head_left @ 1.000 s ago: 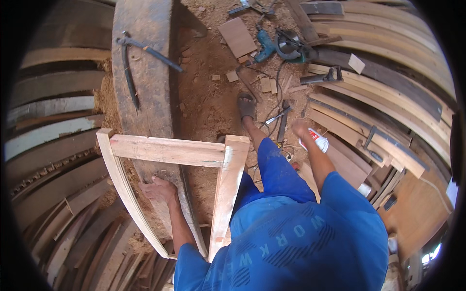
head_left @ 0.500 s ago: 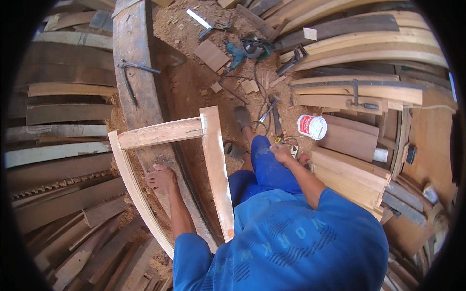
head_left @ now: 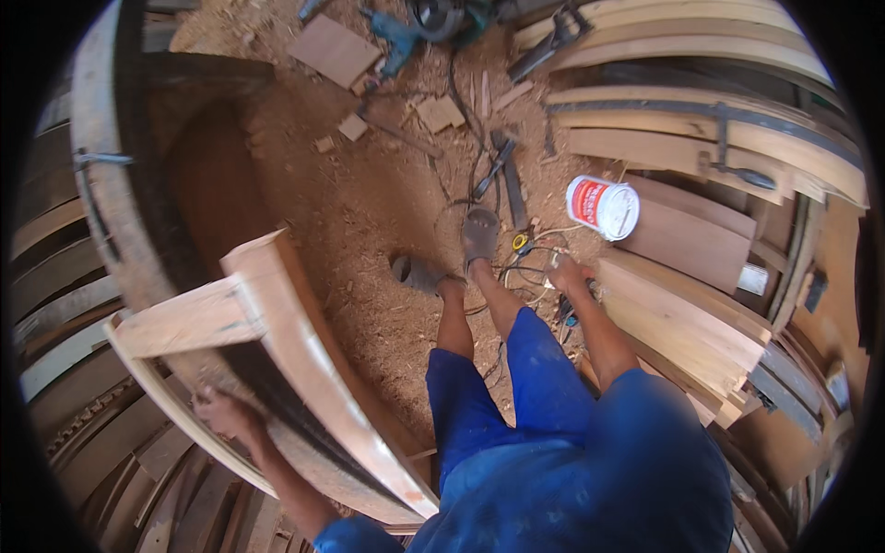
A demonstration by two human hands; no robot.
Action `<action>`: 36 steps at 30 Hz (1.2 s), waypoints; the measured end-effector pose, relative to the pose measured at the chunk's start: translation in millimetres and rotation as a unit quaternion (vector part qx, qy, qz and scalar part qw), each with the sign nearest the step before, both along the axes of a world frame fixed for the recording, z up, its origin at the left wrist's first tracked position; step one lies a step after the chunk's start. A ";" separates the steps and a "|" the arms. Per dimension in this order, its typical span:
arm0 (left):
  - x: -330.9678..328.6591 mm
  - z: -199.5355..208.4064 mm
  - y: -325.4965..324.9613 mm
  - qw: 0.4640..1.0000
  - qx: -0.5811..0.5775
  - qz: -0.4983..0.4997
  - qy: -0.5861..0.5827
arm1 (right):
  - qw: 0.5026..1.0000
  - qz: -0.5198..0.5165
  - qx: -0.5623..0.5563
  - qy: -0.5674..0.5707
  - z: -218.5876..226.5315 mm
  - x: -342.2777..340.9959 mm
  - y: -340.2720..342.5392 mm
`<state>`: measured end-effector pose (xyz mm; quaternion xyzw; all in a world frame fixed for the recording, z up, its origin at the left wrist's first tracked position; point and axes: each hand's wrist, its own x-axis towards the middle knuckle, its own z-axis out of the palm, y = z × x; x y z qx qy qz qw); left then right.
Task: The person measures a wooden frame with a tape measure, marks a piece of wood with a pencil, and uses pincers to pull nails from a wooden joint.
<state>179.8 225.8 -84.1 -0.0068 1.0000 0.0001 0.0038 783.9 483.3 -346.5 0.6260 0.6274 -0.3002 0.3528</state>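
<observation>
A wooden frame (head_left: 184,318) of pale boards leans over a long, weathered beam (head_left: 161,263) at my left. Inside the frame's opening, my left hand (head_left: 226,413) rests on the beam, its slightly blurred fingers laid over the wood. My right hand (head_left: 570,275) reaches down to the floor among tangled cables (head_left: 525,267). Its fingers are closed at a small white thing, partly hidden, which I cannot make out. Close by lies a yellow ring-shaped item (head_left: 521,242).
A white and red bucket (head_left: 604,208) lies tilted beyond my right hand. Ahead are a circular saw (head_left: 438,17), a square board (head_left: 334,51) and a hammer (head_left: 495,168). Stacked planks (head_left: 682,318) line the right, one with a bar clamp (head_left: 724,147). Sawdust covers the floor around my feet.
My right hand has moved from beside my knee down to the cables. My view has shifted, so the frame and beam appear farther left and lower. My left hand stays on the beam.
</observation>
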 end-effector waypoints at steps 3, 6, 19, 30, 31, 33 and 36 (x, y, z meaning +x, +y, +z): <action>-20.8 4.7 -36.2 0.990 0.137 -0.031 -0.030 | 0.991 -0.125 0.015 0.043 -57.0 -9.3 15.3; -25.3 -6.6 -37.6 0.970 0.237 0.004 -0.060 | 0.993 -0.112 -0.008 -0.022 -122.5 -8.7 24.8; -23.6 -12.3 -44.1 0.985 0.151 -0.071 -0.041 | 0.998 0.031 -0.041 0.045 -88.9 -20.5 16.9; 4.0 39.9 -29.7 0.963 0.236 -0.025 -0.125 | 0.895 -0.033 -0.264 0.357 291.4 -196.9 65.8; 27.8 63.2 -11.0 0.937 0.323 -0.004 -0.134 | 0.892 0.067 -0.270 0.356 332.1 -224.8 72.0; 78.9 127.9 28.5 0.882 0.397 -0.046 -0.251 | 0.860 0.186 -0.320 0.350 399.0 -271.4 70.3; 157.0 123.3 31.3 0.598 0.628 0.010 -0.498 | 0.780 0.325 -0.347 0.407 459.3 -333.1 36.6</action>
